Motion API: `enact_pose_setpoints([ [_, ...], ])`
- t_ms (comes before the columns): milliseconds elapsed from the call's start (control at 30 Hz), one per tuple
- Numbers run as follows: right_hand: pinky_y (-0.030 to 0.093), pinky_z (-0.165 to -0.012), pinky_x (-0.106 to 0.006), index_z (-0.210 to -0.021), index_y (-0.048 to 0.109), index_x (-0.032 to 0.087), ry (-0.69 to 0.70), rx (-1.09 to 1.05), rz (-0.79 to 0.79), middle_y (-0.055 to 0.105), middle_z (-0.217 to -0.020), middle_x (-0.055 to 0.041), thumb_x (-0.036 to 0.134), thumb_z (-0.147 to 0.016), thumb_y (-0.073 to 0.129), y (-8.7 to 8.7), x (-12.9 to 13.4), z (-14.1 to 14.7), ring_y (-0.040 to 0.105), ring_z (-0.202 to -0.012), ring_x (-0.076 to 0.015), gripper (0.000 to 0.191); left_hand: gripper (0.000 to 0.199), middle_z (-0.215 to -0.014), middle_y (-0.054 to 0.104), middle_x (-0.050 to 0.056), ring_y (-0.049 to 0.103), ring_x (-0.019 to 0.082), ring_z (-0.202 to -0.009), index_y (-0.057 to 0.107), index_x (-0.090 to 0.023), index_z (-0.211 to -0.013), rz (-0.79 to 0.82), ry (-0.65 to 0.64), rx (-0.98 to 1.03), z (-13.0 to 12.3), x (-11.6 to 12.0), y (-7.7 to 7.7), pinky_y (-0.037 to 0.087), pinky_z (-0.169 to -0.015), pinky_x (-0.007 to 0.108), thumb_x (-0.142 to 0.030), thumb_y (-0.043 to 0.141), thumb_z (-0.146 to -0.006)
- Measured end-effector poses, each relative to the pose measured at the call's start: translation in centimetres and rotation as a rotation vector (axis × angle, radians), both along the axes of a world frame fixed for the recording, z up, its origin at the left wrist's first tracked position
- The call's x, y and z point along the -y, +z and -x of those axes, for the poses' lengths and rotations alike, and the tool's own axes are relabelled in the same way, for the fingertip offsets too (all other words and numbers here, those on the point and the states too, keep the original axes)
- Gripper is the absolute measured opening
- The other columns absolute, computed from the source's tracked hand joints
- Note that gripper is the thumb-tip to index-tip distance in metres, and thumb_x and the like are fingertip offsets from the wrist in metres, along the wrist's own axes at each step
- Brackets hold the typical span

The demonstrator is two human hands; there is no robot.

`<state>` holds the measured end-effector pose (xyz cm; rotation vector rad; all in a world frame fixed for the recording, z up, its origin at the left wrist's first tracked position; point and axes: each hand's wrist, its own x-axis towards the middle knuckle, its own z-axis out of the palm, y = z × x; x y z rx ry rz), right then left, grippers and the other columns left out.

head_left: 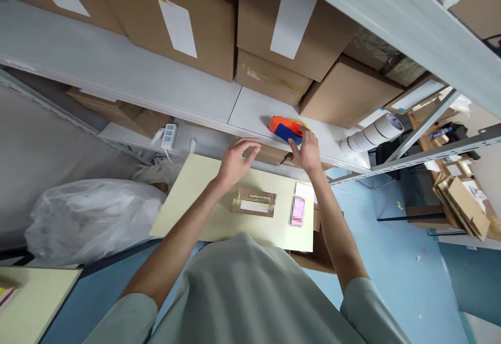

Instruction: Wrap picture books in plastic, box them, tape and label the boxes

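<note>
My right hand [308, 153] is at an orange and blue tape dispenser [282, 129] by the front edge of the shelf. Its thumb and fingers close around the dispenser's right end. My left hand [237, 164] hangs in the air to the left, fingers curved and apart, with nothing in it. Below both hands, a small brown carton [253, 202] lies on the pale yellow tabletop [207, 218]. Clear tape covers the carton, and a white label is on its upper side. Right of it lies a phone [297, 212] with a pink screen.
Large cardboard boxes [188, 25] line the grey shelf [156, 83]. White tape rolls [371, 135] lie at its right end. A power strip [168, 136] sits on the lower shelf. A full plastic bag [97, 218] stands left of the table. An open carton [319, 250] is beneath the table's right side.
</note>
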<state>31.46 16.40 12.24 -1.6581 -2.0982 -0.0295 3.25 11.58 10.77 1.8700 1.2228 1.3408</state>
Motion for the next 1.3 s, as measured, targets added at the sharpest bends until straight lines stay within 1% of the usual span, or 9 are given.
enact_pose_setpoints([
  [133,0.047,-0.117,-0.061,-0.144,0.055,0.009,-0.077,0.112,0.067,0.072,-0.134,-0.0278,0.054,-0.109,0.060,-1.6,-3.9,0.9,0.065,-0.129,-0.0408,0.057,0.016,-0.123,0.082,0.005,0.076,0.022,-0.119,0.076,-0.023,-0.102,-0.060,0.020,0.069,0.4,0.4,1.2,0.059,-0.113,0.042,-0.033,0.065,-0.106],
  [300,0.053,-0.112,-0.059,-0.134,0.058,0.012,-0.175,0.093,0.102,0.077,-0.112,-0.0233,0.051,-0.105,0.069,-2.2,-4.6,2.0,0.073,-0.114,-0.0407,0.050,0.016,-0.117,0.083,0.005,0.078,0.020,-0.112,0.076,-0.023,-0.100,-0.055,0.047,0.086,2.2,2.1,-0.4,0.062,-0.107,0.038,-0.030,0.063,-0.105],
  [400,0.059,-0.104,-0.058,-0.135,0.054,0.016,-0.170,0.095,0.113,0.076,-0.108,-0.0212,0.054,-0.106,0.066,-2.2,-1.8,2.8,0.075,-0.111,-0.0422,0.050,0.019,-0.118,0.083,0.004,0.078,0.021,-0.113,0.079,-0.025,-0.106,0.011,0.042,0.080,3.8,3.7,-2.1,0.062,-0.109,0.039,-0.029,0.060,-0.104],
  [567,0.066,-0.089,-0.052,-0.132,0.051,0.023,-0.033,0.111,0.139,0.076,-0.112,-0.0179,0.065,-0.108,0.057,-3.2,6.5,5.0,0.079,-0.105,-0.0395,0.049,0.029,-0.113,0.084,0.002,0.080,0.021,-0.109,0.081,-0.028,-0.107,0.113,0.062,0.149,6.2,7.0,-5.3,0.065,-0.106,0.040,-0.024,0.053,-0.104],
  [667,0.067,-0.092,-0.055,-0.138,0.051,0.024,0.057,0.076,0.195,0.075,-0.123,-0.0201,0.064,-0.109,0.055,-4.3,11.1,6.5,0.078,-0.113,-0.0394,0.049,0.028,-0.114,0.084,0.001,0.081,0.020,-0.106,0.080,-0.029,-0.114,0.174,0.087,0.193,7.1,8.9,-6.5,0.066,-0.102,0.036,-0.025,0.054,-0.105],
  [800,0.065,-0.101,-0.061,-0.153,0.045,0.022,0.107,0.051,0.311,0.066,-0.148,-0.0267,0.056,-0.111,0.056,-5.4,15.4,8.3,0.072,-0.132,-0.0416,0.055,0.030,-0.128,0.081,0.005,0.078,0.021,-0.117,0.074,-0.028,-0.131,0.242,0.108,0.230,7.8,10.7,-7.0,0.064,-0.104,0.035,-0.032,0.059,-0.105],
  [967,0.062,-0.111,-0.062,-0.156,0.044,0.025,0.169,0.119,0.326,0.063,-0.155,-0.0240,0.053,-0.111,0.058,-5.1,18.2,9.7,0.066,-0.143,-0.0406,0.055,0.034,-0.132,0.078,0.007,0.075,0.023,-0.121,0.071,-0.028,-0.136,0.258,0.011,0.228,8.9,11.2,-7.1,0.063,-0.107,0.038,-0.035,0.062,-0.104],
  [1167,0.070,-0.085,-0.054,-0.133,0.056,0.026,0.263,0.194,0.441,0.078,-0.105,-0.0133,0.055,-0.112,0.059,-3.5,19.7,9.8,0.080,-0.102,-0.0359,0.036,0.021,-0.111,0.082,0.004,0.075,0.023,-0.110,0.078,-0.028,-0.115,0.222,-0.157,0.177,9.3,10.9,-7.6,0.063,-0.102,0.038,-0.028,0.065,-0.100],
  [1300,0.069,-0.082,-0.050,-0.131,0.055,0.025,0.291,0.223,0.484,0.078,-0.104,-0.0126,0.058,-0.111,0.059,-2.6,20.3,9.7,0.080,-0.099,-0.0341,0.039,0.012,-0.096,0.081,0.002,0.075,0.022,-0.104,0.077,-0.027,-0.097,0.227,-0.225,0.183,9.3,11.0,-7.8,0.061,-0.096,0.035,-0.029,0.065,-0.100],
])
